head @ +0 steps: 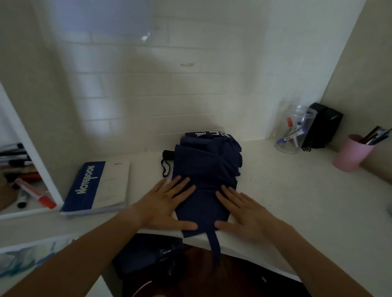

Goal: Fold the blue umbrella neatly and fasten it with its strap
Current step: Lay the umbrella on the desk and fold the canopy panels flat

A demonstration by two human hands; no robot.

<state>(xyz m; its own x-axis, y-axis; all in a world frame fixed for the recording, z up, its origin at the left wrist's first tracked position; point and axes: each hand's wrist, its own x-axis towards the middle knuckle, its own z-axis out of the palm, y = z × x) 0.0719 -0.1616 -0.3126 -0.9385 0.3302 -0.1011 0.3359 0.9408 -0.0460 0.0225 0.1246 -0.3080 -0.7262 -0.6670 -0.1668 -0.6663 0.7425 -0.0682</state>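
Both forearms reach in from the bottom edge, and the left hand (168, 202) and right hand (244, 213) lie flat with straight, spread fingers pressing the near end of the blue umbrella (206, 171). The umbrella rests collapsed on the white desk (301, 199), its fabric gathered in loose folds, its black handle (168, 155) poking out at the far left. Its strap (215, 244) hangs unfastened over the desk's front edge. A blue notebook (97, 186) lies to the left, a pink cup (351, 153) of pens far right.
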